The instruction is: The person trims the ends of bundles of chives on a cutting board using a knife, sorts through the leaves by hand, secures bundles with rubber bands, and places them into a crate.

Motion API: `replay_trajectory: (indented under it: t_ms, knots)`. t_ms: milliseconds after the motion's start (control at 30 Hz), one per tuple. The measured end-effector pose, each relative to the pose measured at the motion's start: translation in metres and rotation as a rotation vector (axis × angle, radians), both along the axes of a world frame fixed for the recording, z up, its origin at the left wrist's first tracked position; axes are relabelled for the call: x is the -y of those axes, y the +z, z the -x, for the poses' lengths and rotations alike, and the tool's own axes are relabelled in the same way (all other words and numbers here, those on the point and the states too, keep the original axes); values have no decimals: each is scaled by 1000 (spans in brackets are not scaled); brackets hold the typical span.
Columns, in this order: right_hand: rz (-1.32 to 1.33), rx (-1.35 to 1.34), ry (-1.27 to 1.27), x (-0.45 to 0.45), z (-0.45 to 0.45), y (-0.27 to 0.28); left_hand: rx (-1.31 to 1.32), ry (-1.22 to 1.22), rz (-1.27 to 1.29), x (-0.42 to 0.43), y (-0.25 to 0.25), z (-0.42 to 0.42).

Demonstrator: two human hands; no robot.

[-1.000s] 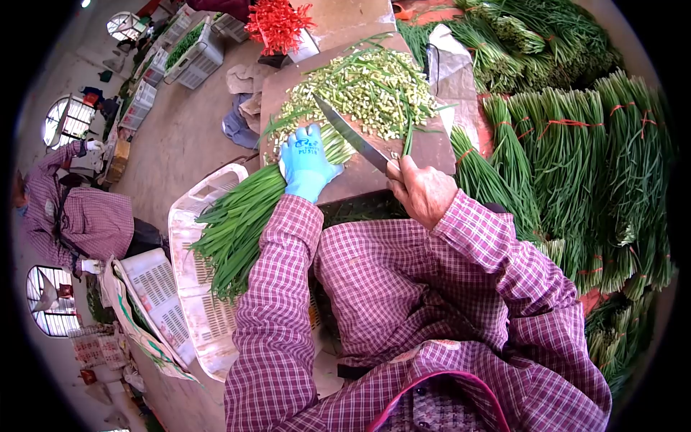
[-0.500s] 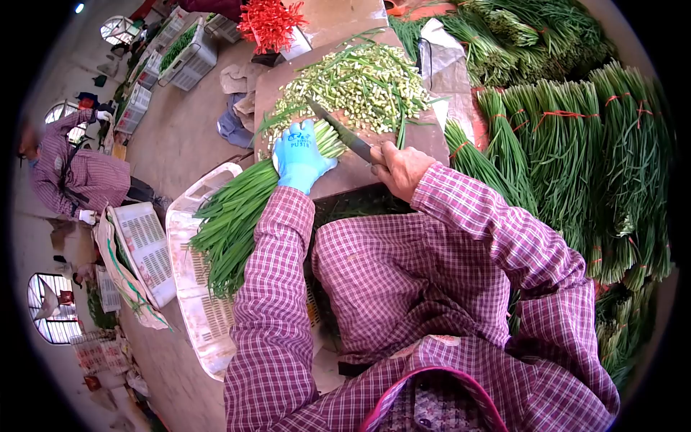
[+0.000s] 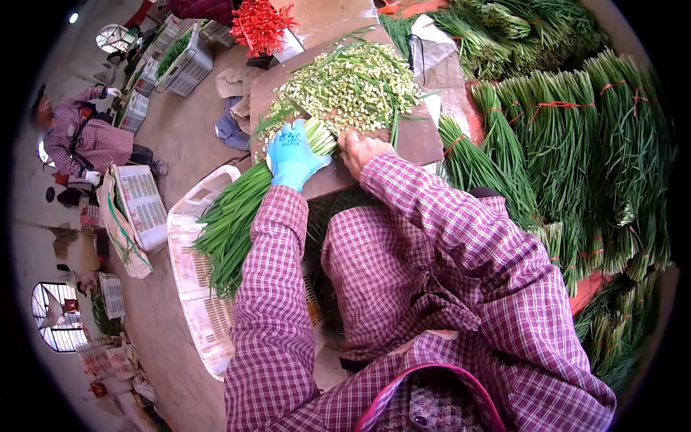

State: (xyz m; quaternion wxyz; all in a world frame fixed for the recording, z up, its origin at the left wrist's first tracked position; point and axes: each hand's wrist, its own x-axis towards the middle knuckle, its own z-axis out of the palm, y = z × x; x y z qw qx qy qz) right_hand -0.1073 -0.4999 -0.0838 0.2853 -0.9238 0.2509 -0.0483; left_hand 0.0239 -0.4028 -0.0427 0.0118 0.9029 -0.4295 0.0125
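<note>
My left hand, in a blue glove, is closed around a bunch of long green stalks that look like garlic chives. The pale cut ends point right on the brown board; the leaves hang off its left side. Beside those ends is my bare right hand, fingers curled around the knife it gripped half a second ago. Little of the knife shows now, its blade seen nearly edge-on against the stalks. Behind both hands lies a heap of short chopped stalk ends.
Under the leaves stands a white plastic crate. Red-tied bundles of chives are stacked at right. Red ties sit behind the board. At left a person in a checked smock stands near another crate.
My right hand has moved left, bringing the knife from a raised slant down to the stalk ends. The left hand keeps its hold. The person at left has shifted posture.
</note>
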Motion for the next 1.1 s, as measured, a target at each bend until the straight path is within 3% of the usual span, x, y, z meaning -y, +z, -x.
replay_trajectory:
  t_ms: [133, 267, 433, 500, 567, 667, 733, 800, 867, 933, 1100]
  knots:
    - [197, -18, 56, 19, 31, 8, 43, 13, 1, -2, 4, 1]
    - [422, -17, -87, 45, 24, 4, 6, 31, -3, -4, 11, 4]
    - [523, 32, -47, 44, 24, 19, 142, -210, 575, -37, 3, 22]
    - [583, 211, 37, 36, 30, 42, 31, -252, 810, -67, 2, 49]
    - [622, 357, 137, 16, 27, 70, -223, -140, 1031, -96, -6, 91]
    - [657, 353, 386, -20, -11, 86, -788, 64, 1177, -111, -48, 146]
    - [745, 164, 534, -41, -51, 80, -1261, 249, 1130, -118, -65, 168]
    - [770, 75, 605, -55, -87, 66, -1472, 263, 1289, -121, -66, 171]
    - [778, -229, 748, -68, -110, 63, -1481, 304, 1322, -126, -71, 161]
    - [758, -155, 793, -71, -118, 63, -1484, 338, 1351, -130, -78, 147]
    - [595, 26, 594, -90, -80, 71, -1452, 292, 1511, -142, -88, 122]
